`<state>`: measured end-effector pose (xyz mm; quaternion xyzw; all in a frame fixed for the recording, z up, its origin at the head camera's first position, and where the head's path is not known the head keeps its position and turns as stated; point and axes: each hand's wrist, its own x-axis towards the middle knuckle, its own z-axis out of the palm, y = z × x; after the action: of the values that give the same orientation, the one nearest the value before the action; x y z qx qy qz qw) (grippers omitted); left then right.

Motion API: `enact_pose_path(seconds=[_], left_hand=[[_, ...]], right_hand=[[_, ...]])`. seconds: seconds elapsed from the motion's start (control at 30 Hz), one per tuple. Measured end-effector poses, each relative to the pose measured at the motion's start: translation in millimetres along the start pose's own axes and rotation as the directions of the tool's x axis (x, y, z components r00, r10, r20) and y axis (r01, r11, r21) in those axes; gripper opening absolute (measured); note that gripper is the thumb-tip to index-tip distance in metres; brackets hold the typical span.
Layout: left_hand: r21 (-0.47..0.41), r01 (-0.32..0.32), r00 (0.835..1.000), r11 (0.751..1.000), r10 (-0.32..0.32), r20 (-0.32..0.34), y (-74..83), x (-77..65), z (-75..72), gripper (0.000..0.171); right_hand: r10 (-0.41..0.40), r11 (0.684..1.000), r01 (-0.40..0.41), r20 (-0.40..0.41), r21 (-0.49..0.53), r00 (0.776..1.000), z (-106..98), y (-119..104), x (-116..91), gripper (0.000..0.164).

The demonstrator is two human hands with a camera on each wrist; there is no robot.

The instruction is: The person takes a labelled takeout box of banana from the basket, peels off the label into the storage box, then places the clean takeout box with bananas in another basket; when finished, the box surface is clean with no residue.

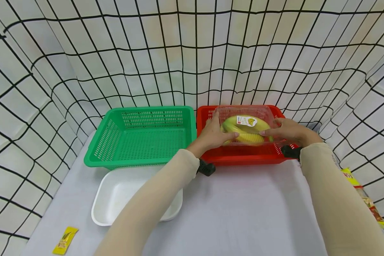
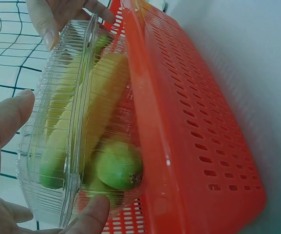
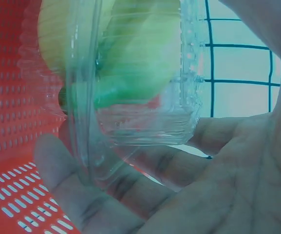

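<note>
A clear plastic clamshell box (image 1: 265, 113) of yellow-green bananas (image 1: 249, 137) sits over the red basket (image 1: 236, 160), within its rim in the head view. A white label (image 1: 246, 121) with a banana picture is on top. My left hand (image 1: 212, 135) grips the box's left end, its thumb along the near top edge. At the opposite end my right hand (image 1: 289, 131) holds it, thumb on top and fingers curled beneath the lip (image 3: 84, 146) in the right wrist view. Green banana tips (image 2: 121, 165) show through the plastic in the left wrist view.
Left of the red basket stands a green basket (image 1: 140, 144). In front of that is a white tray (image 1: 106, 202), partly covered by my left sleeve. A small yellow packet (image 1: 65, 240) lies front left, a snack bag (image 1: 364, 199) far right. Black netting (image 1: 196, 46) encloses the table.
</note>
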<state>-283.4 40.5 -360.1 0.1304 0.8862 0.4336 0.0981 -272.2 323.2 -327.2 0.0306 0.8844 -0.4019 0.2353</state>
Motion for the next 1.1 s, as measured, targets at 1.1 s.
enact_pose_path(seconds=[1.1], left_hand=[[0.033,-0.094,0.996,0.995,0.094,-0.007,14.7,-50.8,-25.8,0.112]], right_hand=[[-0.104,0.982,0.085,-0.104,-0.168,0.989,11,-13,-55,0.089]])
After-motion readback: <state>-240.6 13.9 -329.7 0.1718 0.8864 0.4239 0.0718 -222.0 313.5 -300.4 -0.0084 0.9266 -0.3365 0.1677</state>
